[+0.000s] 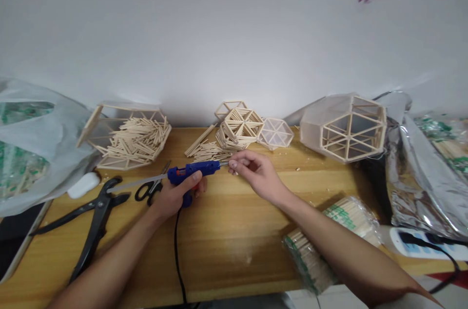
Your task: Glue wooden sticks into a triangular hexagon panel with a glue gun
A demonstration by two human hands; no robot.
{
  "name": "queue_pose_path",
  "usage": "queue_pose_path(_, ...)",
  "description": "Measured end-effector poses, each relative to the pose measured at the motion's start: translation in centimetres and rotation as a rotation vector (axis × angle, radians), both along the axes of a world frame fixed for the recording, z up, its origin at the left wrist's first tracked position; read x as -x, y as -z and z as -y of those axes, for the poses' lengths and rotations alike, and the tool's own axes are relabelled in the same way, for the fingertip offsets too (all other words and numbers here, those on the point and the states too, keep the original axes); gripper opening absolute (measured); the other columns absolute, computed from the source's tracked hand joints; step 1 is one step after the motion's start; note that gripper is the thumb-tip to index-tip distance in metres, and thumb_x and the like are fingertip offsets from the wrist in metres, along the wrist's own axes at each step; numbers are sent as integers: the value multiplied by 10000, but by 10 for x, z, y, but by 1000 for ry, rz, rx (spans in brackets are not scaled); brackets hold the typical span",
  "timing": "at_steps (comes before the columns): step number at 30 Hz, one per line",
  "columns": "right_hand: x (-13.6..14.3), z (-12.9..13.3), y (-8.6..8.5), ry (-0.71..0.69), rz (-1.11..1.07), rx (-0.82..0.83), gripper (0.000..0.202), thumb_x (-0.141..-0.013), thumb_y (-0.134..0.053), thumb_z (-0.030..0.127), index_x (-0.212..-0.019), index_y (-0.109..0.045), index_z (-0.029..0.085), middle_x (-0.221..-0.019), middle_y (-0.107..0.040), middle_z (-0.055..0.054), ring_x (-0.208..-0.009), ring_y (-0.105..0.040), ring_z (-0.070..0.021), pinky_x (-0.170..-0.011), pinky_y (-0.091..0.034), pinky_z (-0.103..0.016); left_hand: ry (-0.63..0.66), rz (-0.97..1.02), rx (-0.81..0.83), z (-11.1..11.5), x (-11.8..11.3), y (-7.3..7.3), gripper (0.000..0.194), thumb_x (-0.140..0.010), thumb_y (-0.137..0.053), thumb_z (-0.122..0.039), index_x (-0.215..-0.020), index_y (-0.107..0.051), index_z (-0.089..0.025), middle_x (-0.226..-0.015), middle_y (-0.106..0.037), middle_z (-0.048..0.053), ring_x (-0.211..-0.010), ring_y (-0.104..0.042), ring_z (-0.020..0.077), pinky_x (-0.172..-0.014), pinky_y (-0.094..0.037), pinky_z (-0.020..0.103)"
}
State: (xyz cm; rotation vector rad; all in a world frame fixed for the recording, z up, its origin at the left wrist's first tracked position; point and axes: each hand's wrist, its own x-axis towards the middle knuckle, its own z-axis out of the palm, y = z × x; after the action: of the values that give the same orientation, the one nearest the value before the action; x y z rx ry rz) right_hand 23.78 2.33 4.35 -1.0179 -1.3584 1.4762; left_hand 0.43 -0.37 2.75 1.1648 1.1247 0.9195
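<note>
My left hand [181, 193] is wrapped round a blue glue gun [195, 169], a clear glue stick [137, 183] sticking out of its back end. The nozzle points right, towards my right hand [252, 172]. My right hand's thumb and forefinger are pinched together at the nozzle tip; what they hold, if anything, is too small to tell. Behind the hands lie a pile of short wooden sticks [208, 152] and a small hexagonal stick frame [242, 126] with sticks in it. A pale hexagonal panel [276, 132] leans beside the frame.
A stick-filled frame [135, 141], scissors [149, 190], black pliers [98, 209] and a white case [83, 185] are on the left. A large covered frame [343, 128], bagged sticks [310, 255], foil bag [420, 177] and power strip [424, 243] are on the right. The gun's cord runs to the front edge.
</note>
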Motion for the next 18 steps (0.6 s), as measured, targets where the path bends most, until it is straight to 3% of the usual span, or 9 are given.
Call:
queue_pose_path(6,-5,-7,2,102,-10,34,455,-824,-801,638,-836,-693,196,-731,-680,-7,-675,-623,-153,-659,-532,-302,-72,5,-84,-2,0,-5,571,-866,-670,-663,-576,-648,-171,-617,-624,54,-582,-569,161,-565,-450,288)
queue_pose_path(14,-4,-5,-2,-28,-246,272,322,-814,-859,486,-883,-737,196,-946,-767,-48,-793,-690,-161,-740,-572,-303,-136,43,-103,-2,1,-1,526,-903,-665,-605,-614,-661,-165,-658,-633,50,-604,-570,155,-579,-454,283)
queue_pose_path(18,-5,-5,-4,-50,-338,364,288,-789,-883,434,-892,-773,189,-950,-791,-68,-791,-710,-164,-755,-573,-298,-142,75,-94,-2,1,-2,506,-898,-677,-591,-628,-671,-164,-666,-639,48,-591,-566,150,-557,-451,279)
